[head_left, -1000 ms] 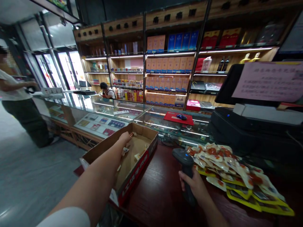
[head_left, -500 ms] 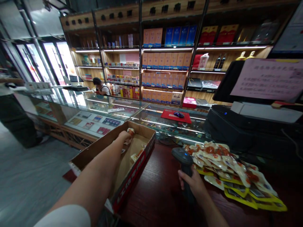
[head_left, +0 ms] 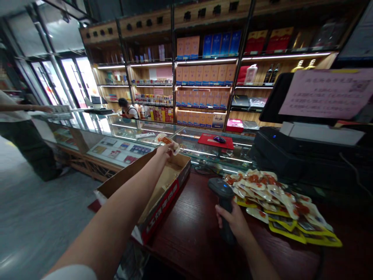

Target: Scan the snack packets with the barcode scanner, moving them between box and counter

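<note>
The head view has the left hand [head_left: 166,149] at the middle of the frame, its arm stretching up from the lower left corner, and its fingers are pinched on a small snack packet [head_left: 163,139] with a red patch, which is held in the air above the far end of a cardboard box [head_left: 163,204]. The box stands open at the left edge of the dark wooden worktop [head_left: 195,237], its red printed side facing right; what lies inside cannot be made out. Lower and right of centre, the right hand [head_left: 233,221] is wrapped around the grip of a black scanner [head_left: 223,192], whose head stands upright and points away from the camera. Just right of the scanner lies a pile of packets [head_left: 271,194], white and red on top with yellow edges below, spreading toward the lower right. Behind the pile, in the upper right, a black till screen [head_left: 276,101] carries a pink notice [head_left: 329,93]. A glass counter [head_left: 128,134] runs across the middle left, with a red mat [head_left: 211,142] on it. Lit shelves [head_left: 204,77] of boxes fill the back wall. A person [head_left: 17,128] stands at the left edge, resting an arm on the counter.
</note>
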### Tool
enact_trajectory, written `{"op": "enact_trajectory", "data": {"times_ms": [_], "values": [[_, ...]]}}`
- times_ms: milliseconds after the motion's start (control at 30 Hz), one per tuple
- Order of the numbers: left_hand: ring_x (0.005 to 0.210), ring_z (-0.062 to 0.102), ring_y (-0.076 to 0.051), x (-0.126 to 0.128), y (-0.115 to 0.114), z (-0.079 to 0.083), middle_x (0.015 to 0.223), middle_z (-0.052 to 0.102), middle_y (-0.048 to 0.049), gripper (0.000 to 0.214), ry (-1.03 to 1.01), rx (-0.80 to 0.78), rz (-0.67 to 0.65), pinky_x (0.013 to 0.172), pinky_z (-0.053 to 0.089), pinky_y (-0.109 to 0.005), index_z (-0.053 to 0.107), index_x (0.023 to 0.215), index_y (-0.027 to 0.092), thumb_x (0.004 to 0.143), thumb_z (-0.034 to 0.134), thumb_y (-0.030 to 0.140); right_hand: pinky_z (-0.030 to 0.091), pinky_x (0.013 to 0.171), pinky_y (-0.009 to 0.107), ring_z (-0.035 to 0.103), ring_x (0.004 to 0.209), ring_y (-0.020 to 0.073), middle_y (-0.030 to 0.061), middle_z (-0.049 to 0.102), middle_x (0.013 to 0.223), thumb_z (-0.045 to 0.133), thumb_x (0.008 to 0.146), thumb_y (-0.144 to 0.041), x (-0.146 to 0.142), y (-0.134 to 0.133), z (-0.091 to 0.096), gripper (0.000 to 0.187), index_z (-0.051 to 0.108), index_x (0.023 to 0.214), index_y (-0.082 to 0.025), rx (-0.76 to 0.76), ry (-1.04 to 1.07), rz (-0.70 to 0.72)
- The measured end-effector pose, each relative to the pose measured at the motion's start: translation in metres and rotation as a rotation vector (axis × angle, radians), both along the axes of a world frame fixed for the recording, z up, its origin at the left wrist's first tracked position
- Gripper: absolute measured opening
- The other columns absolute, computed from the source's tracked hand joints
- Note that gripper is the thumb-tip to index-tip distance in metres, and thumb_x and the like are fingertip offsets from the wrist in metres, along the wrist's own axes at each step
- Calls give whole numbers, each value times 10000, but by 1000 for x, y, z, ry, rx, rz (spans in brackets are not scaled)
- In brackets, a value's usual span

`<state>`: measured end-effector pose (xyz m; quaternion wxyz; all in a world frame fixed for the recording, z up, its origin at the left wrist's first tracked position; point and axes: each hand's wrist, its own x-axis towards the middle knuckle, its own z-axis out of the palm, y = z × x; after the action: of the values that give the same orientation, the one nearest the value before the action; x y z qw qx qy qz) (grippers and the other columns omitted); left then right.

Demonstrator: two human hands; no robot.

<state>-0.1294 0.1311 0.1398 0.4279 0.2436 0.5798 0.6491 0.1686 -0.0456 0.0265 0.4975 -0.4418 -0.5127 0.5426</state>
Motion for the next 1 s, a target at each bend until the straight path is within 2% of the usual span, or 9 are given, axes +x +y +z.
{"op": "enact_trajectory", "data": {"times_ms": [100, 167, 233, 333, 467, 533, 667, 833, 1000], "values": [[456, 528, -77, 46, -10, 11, 609, 588, -6, 193, -115, 53, -26, 434, 440, -189, 580, 782, 130, 713, 711, 253, 407, 351, 228, 481, 348, 107, -62, 543, 482, 735, 611, -496, 2, -3, 3, 423, 475, 765, -200, 12, 6, 21], [461, 525, -59, 82, -20, 9, 639, 592, 5, 192, -300, 155, -23, 455, 463, -180, 562, 817, 135, 729, 701, 234, 422, 356, 231, 486, 355, 106, -62, 549, 491, 732, 621, -484, 5, -4, 4, 417, 470, 775, -198, 17, 4, 33], [508, 555, -60, 115, -33, -3, 667, 591, 17, 180, -457, 236, 0, 529, 519, -198, 539, 851, 145, 751, 680, 191, 429, 355, 230, 495, 363, 109, -61, 557, 502, 733, 624, -475, 7, -5, 6, 420, 468, 797, -199, 13, 8, 23], [560, 580, -70, 149, -51, -35, 684, 585, 23, 203, -537, 247, -10, 612, 563, -247, 521, 881, 160, 762, 675, 220, 423, 344, 225, 490, 358, 108, -66, 556, 495, 735, 623, -472, 9, -6, 7, 424, 461, 806, -205, -2, 21, 13], [440, 495, -47, 162, -65, -86, 598, 533, 45, 211, -499, 135, 1, 565, 567, -270, 524, 875, 150, 763, 669, 255, 426, 346, 227, 478, 352, 100, -70, 548, 495, 733, 627, -467, 10, -8, 7, 422, 453, 799, -203, -6, 32, 25], [382, 428, -28, 163, -70, -108, 571, 519, 55, 229, -462, 129, -3, 516, 555, -259, 532, 861, 139, 737, 689, 250, 425, 350, 224, 481, 358, 101, -71, 549, 497, 727, 640, -455, 11, -10, 6, 417, 464, 836, -197, -7, 36, 29], [381, 456, -42, 170, -75, -140, 589, 556, 38, 319, -394, 186, 7, 439, 521, -234, 548, 839, 125, 652, 752, 283, 422, 342, 221, 484, 355, 106, -77, 552, 491, 730, 630, -436, 12, -13, 1, 474, 477, 941, -184, -44, 34, 4], [428, 537, -81, 180, -79, -154, 597, 579, 16, 344, -434, 180, 154, 448, 527, -241, 546, 797, 125, 627, 769, 323, 418, 331, 213, 477, 342, 100, -80, 544, 476, 718, 619, -442, 13, -14, -3, 493, 488, 960, -169, -92, 12, -34], [462, 576, -94, 180, -79, -155, 658, 618, -17, 317, -508, 196, 172, 480, 540, -243, 555, 820, 128, 670, 741, 337, 415, 325, 213, 478, 342, 101, -77, 543, 476, 703, 631, -435, 12, -10, -7, 460, 487, 939, -170, -107, -22, -18]]}}
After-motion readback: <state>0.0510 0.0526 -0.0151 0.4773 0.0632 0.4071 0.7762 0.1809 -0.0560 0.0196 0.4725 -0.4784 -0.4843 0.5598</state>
